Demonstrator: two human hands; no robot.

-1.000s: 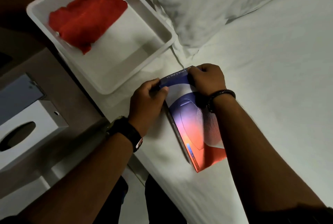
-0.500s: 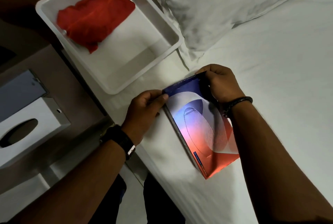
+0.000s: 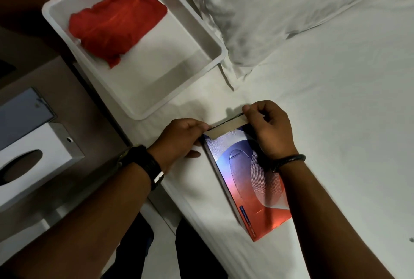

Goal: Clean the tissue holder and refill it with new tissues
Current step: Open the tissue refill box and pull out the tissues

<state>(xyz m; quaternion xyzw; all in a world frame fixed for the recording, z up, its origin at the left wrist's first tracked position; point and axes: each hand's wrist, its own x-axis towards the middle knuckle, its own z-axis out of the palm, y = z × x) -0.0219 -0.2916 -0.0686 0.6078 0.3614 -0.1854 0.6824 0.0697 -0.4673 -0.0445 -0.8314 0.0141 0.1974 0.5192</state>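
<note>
The tissue box (image 3: 244, 180) lies flat on the bed (image 3: 336, 144), near its edge, with its blue end pointing away from the person and its red end toward them. Take the box as the landmark.

At the far end of the box both hands are at work on the end flap (image 3: 226, 127), which stands lifted with its plain brown inside showing. The left hand (image 3: 179, 139) pinches the flap's left corner between thumb and fingers, its heel resting on the sheet just beside the box. The right hand (image 3: 266, 128) pinches the right corner and partly lies over the box top. The two hands are apart, each clamped on its own end of the flap.

So the step in hand looks like opening the new box to get the tissues out; the refill itself is not yet begun. The next move probably calls for folding the flap fully back, steadying the box with one hand, and drawing the stack out through the open end without tearing it.

Left of the box, off the bed on a lower surface, sits the white tissue holder (image 3: 33, 162), its oval slot dark. Whether it is empty cannot be told.

Beyond the box, a white tray (image 3: 212, 54) holds a red cloth (image 3: 116, 23). Beyond and right of the box lies a pillow (image 3: 280, 5).
</note>
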